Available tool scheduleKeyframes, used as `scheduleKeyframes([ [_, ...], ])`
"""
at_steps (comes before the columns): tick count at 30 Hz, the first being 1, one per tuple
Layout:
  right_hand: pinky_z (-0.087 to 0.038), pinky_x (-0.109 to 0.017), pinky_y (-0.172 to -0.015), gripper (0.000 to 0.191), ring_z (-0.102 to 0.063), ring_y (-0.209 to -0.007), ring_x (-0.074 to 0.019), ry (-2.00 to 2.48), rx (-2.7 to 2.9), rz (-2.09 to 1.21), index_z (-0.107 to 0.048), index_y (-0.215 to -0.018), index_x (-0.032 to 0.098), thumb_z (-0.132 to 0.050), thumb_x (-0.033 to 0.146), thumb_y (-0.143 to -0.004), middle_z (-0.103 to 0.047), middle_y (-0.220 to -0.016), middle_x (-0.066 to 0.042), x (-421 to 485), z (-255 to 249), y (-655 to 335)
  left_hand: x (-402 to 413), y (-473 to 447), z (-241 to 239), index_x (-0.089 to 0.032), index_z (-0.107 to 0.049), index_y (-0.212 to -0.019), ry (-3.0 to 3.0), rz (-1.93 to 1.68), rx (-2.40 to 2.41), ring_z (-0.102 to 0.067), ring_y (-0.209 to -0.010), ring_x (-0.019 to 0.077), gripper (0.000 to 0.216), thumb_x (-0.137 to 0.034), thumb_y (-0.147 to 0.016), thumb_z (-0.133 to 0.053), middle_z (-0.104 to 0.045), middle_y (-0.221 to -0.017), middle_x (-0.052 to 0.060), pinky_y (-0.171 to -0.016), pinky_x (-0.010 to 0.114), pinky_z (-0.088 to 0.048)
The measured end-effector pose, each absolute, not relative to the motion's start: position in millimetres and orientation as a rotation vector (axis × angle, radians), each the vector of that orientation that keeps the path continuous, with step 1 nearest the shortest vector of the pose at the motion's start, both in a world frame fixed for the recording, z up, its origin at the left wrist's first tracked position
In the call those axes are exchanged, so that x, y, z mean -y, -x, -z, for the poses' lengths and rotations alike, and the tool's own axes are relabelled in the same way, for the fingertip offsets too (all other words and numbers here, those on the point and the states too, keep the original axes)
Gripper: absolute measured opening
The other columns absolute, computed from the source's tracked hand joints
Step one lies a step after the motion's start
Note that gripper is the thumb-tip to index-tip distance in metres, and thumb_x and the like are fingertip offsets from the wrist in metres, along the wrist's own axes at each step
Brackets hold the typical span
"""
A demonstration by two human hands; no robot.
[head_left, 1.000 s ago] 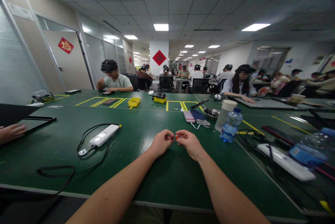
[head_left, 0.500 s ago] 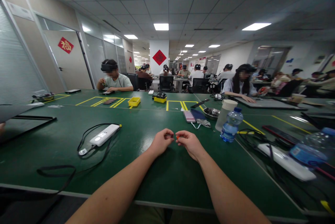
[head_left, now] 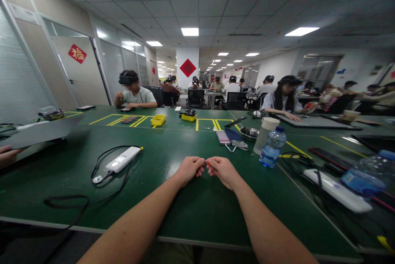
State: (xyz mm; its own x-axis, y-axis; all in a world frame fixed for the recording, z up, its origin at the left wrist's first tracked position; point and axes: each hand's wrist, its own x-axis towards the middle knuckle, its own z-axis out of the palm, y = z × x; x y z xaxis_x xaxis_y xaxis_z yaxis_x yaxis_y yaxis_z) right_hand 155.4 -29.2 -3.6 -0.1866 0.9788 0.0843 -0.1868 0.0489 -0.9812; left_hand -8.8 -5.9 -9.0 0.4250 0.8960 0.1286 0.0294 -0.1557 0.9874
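Observation:
Over the middle of the green table, my two hands meet almost fingertip to fingertip. My right hand pinches a small orange-red piece, mostly covered by the fingers, so its kind cannot be made out. My left hand is closed in a pinch just beside it; whatever its fingers hold, if anything, is too small or hidden to name.
Left of my hands lies a white power bank with a black cable. A water bottle, a pale tumbler and a metal bowl stand to the right. Farther off are yellow trays. A co-worker's hand holds a grey panel.
My hands have come closer together, and the left fingers have tightened into a pinch. At the far left, the co-worker's grey panel has moved right and farther into view.

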Motion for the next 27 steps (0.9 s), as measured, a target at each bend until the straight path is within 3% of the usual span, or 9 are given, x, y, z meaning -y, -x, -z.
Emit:
scheduleKeyframes([
  [4,-0.044,-0.019,-0.048,0.026,-0.056,-0.051,-0.0082,0.961,1.243,-1.407,-0.064,-0.077,0.012,-0.066,0.036,-0.069,-0.062,-0.062,-0.003,28.7,4.6,-155.2,2.9,9.8,12.5,-0.01,-0.061,-0.069,-1.472,-0.906,-0.822,-0.05,-0.044,0.0082,0.049,-0.056,-0.077,-0.045,-0.06,-0.057,0.005,-0.045,0.02,-0.038],
  [16,-0.047,-0.018,-0.049,0.021,-0.057,-0.052,-0.0079,0.947,1.189,-1.421,-0.063,-0.08,0.012,-0.065,0.031,-0.072,-0.062,-0.064,-0.003,27.8,5.5,-157.8,1.0,11.2,13.3,-0.006,-0.061,-0.089,-1.322,-0.906,-0.747,-0.056,-0.049,0.0104,0.058,-0.06,-0.077,-0.043,-0.062,-0.064,0.008,-0.046,0.02,-0.041],
  [21,-0.051,-0.018,-0.058,0.019,-0.062,-0.064,-0.0106,0.947,1.103,-1.482,-0.063,-0.081,0.011,-0.068,0.026,-0.07,-0.065,-0.071,-0.006,24.3,8.1,-160.5,-0.3,10.6,15.5,-0.006,-0.062,-0.091,-1.298,-0.907,-0.724,-0.057,-0.05,0.0106,0.061,-0.061,-0.078,-0.04,-0.062,-0.064,0.009,-0.047,0.02,-0.043],
  [27,-0.053,-0.021,-0.056,0.034,-0.065,-0.064,-0.0141,0.93,1.002,-1.587,-0.062,-0.08,0.006,-0.054,0.039,-0.08,-0.067,-0.071,-0.012,22.6,7.7,-161.1,-2.2,9.7,18.8,-0.005,-0.062,-0.09,-1.307,-0.903,-0.739,-0.057,-0.048,0.0109,0.064,-0.062,-0.078,-0.036,-0.062,-0.064,0.009,-0.046,0.021,-0.043],
])
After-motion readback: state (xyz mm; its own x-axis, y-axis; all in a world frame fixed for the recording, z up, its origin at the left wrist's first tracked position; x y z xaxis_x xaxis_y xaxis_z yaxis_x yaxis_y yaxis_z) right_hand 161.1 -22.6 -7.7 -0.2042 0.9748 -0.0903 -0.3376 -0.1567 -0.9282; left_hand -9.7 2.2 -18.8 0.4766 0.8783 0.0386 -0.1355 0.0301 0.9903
